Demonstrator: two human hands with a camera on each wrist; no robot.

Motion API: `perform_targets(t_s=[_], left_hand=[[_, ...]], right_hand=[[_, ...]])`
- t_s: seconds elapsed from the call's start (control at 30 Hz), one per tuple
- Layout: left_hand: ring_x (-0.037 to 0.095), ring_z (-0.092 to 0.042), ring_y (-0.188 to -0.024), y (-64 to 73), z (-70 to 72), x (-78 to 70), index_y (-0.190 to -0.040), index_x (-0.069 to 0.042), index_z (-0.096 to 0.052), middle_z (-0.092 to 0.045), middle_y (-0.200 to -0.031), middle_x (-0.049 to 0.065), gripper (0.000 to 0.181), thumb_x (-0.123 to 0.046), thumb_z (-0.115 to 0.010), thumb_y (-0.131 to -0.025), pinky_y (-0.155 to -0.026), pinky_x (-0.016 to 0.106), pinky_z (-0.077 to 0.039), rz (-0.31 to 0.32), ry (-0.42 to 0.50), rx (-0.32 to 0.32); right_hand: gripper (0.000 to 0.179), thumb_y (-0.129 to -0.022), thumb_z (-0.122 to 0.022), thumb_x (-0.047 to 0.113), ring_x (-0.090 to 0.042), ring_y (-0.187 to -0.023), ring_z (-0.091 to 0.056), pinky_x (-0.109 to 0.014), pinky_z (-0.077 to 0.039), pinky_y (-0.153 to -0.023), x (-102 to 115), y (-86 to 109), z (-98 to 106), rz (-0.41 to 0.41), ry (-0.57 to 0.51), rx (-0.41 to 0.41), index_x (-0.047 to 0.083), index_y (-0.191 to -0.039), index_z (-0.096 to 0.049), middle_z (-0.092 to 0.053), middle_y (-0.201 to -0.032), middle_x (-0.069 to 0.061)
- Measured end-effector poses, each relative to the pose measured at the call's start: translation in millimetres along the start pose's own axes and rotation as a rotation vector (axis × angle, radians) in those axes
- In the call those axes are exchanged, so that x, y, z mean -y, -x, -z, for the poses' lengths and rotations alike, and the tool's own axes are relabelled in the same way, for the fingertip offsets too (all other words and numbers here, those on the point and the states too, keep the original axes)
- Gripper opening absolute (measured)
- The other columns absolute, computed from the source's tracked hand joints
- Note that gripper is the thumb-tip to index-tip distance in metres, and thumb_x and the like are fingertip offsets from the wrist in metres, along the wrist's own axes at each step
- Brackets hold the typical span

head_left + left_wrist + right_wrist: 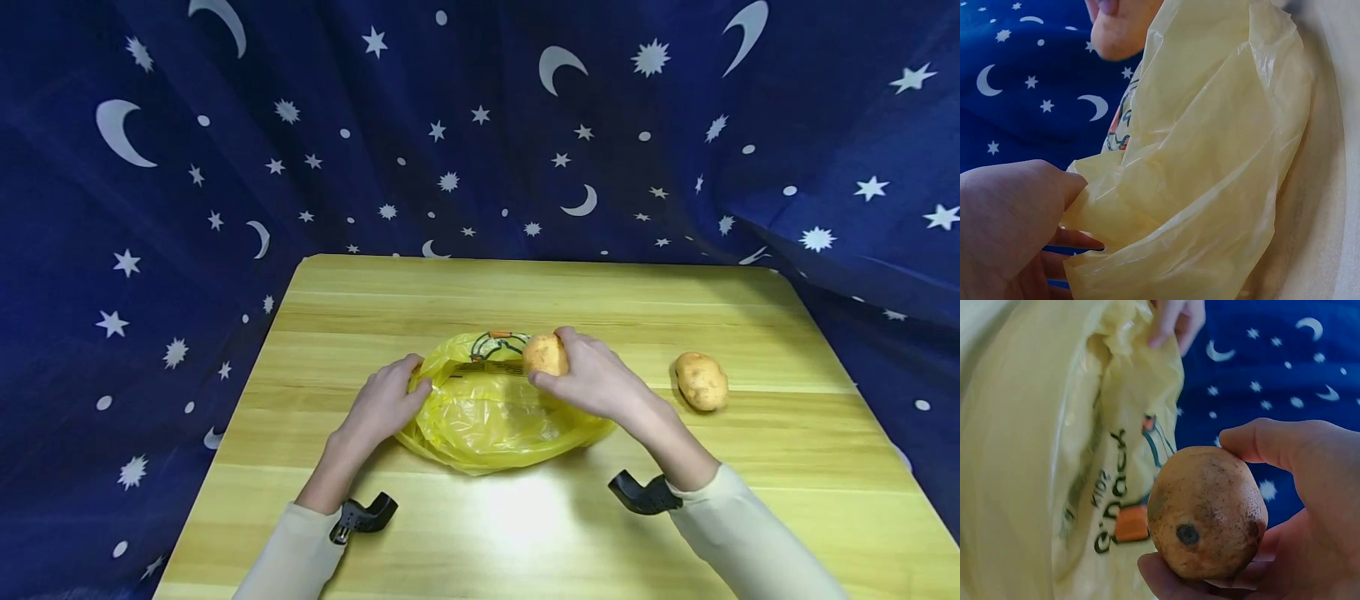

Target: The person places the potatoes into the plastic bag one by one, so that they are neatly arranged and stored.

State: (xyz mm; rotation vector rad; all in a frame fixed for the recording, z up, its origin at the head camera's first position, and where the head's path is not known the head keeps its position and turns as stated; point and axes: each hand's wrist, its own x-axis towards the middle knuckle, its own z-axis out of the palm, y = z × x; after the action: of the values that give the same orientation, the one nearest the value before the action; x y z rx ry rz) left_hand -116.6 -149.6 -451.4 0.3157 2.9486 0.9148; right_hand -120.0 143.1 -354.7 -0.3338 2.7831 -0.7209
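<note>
Left hand (pixel 386 397) had the left edge of the yellow plastic bag (pixel 495 421) pinched, thumb on one face of the film, fingers behind. Right hand (pixel 600 377) gripped a potato (pixel 545 356) thumb against fingers, held up at the far right part of the bag's mouth, by the black-and-orange print (pixel 495 343). Couldn't tell whether potato and film were touching. Second potato (pixel 702 381) lay on the wooden table (pixel 360 308), right of the bag and well apart from it. Main risk, my read: rim snag. Only the left side of the mouth was held; the rest was loose, wrinkled film, so a low pass by the potato could have folded the far rim inward or dragged the whole bag along. Next: a miss. The potato sat close to the far rim, so a release there might have put it outside the bag, and a round thing like that would likely roll. Grip risk: the skin looked fairly smooth, with a dark spot facing the right wrist camera; a weak thumb could have let it slip. Film looked thin, so a hard pull at the left pinch could have stretched or torn it, while too light a pinch could have let the mouth sag.
</note>
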Motion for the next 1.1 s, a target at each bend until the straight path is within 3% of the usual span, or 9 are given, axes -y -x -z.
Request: perform_targets(t_s=[0.2, 0.37, 0.53, 0.77, 0.9, 1.1], left_hand=[[0.022, -0.059, -0.09, 0.4, 0.3, -0.3, -0.125, -0.005, -0.054, -0.061, -0.118, 0.012, 0.043, -0.032, -0.049, -0.092, -0.078, 0.04, -0.049, 0.012, 0.008, 0.016], [0.022, -0.059, -0.087, -0.4, 2.4, -0.9, -0.127, -0.003, -0.053, -0.06, -0.119, 0.014, 0.045, -0.032, -0.049, -0.092, -0.078, 0.04, -0.049, 0.009, 0.003, 0.017], [0.023, -0.06, -0.087, 0.0, 2.1, -1.9, -0.125, -0.004, -0.054, -0.061, -0.118, 0.013, 0.044, -0.031, -0.05, -0.092, -0.077, 0.041, -0.049, 0.008, -0.003, 0.01], [0.028, -0.06, -0.099, 1.6, -1.6, -1.6, -0.125, -0.004, -0.054, -0.061, -0.117, 0.013, 0.044, -0.032, -0.051, -0.091, -0.081, 0.043, -0.049, 0.002, -0.003, 0.0], [0.027, -0.061, -0.095, 1.5, -2.8, -1.5, -0.123, -0.003, -0.055, -0.062, -0.114, 0.013, 0.042, -0.03, -0.052, -0.091, -0.078, 0.042, -0.049, -0.01, -0.01, -0.013], [0.025, -0.061, -0.092, 1.4, -2.1, -1.5, -0.122, -0.004, -0.055, -0.063, -0.111, 0.012, 0.041, -0.031, -0.052, -0.091, -0.075, 0.041, -0.05, -0.006, -0.016, -0.009]], right_hand=[[0.068, -0.079, -0.065, 0.045, -0.022, -0.077, -0.055, -0.033, -0.047, -0.059, 18.8, -10.5, -19.2, 0.024, 0.038, 0.035, 0.0, -0.125, -0.045, -0.058, -0.094, -0.01], [0.079, -0.078, -0.064, 0.047, -0.029, -0.099, -0.056, -0.043, -0.048, -0.078, 31.4, -19.3, -35.4, 0.027, 0.099, 0.091, -0.003, -0.134, -0.04, -0.057, -0.115, -0.017], [0.085, -0.08, -0.066, 0.046, -0.036, -0.113, -0.051, -0.047, -0.044, -0.09, 38.9, -26.8, -52.5, 0.007, 0.092, 0.154, -0.004, -0.14, -0.033, -0.049, -0.13, -0.023], [0.089, -0.082, -0.065, 0.048, -0.039, -0.115, -0.05, -0.047, -0.045, -0.089, 44.2, -30.8, -69.4, -0.015, 0.085, 0.19, -0.003, -0.144, -0.027, -0.046, -0.133, -0.026], [0.089, -0.082, -0.065, 0.046, -0.037, -0.113, -0.052, -0.045, -0.045, -0.088, 44.6, -32.5, -76.1, 0.001, 0.092, 0.194, -0.004, -0.144, -0.026, -0.046, -0.134, -0.025], [0.088, -0.081, -0.065, 0.049, -0.035, -0.102, -0.057, -0.043, -0.047, -0.085, 45.0, -33.9, -83.1, 0.038, 0.152, 0.163, -0.007, -0.14, -0.032, -0.056, -0.12, -0.024]])
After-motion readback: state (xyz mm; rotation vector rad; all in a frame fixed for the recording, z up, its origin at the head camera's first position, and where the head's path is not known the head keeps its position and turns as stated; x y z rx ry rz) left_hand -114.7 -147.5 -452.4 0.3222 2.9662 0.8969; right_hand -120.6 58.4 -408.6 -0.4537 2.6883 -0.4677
